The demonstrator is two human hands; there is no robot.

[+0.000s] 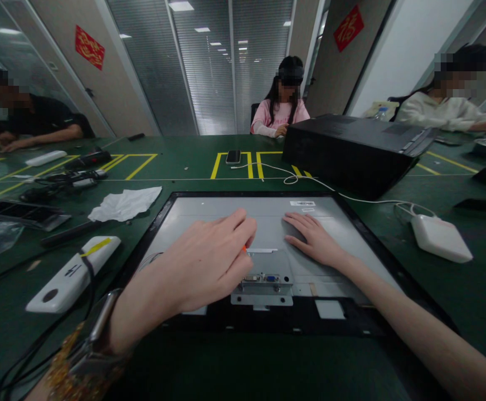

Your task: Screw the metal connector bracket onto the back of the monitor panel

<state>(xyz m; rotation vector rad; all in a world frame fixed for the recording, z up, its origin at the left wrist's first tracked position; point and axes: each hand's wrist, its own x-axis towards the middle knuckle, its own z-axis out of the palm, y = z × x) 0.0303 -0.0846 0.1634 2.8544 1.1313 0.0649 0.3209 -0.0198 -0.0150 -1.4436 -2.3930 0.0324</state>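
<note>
The metal back of a monitor panel (268,209), set in a black frame, lies flat on the table before me. My left hand (213,256) is closed above its middle, wearing a watch at the wrist. Between its fingers shows a bit of an orange tool (244,249); the rest is hidden by the hand. Just under and right of that hand is a metal bracket (263,298) with a white and a blue video port (271,278). My right hand (316,239) rests flat on the panel's right side, fingers stretched out, holding nothing.
Left of the panel lie a white power bank (73,275) with a cable, a crumpled tissue (126,204) and tangled black cables (67,175). A large black casing (351,150) stands behind right. A white box (441,238) trails a cord. People sit around the green table (176,147).
</note>
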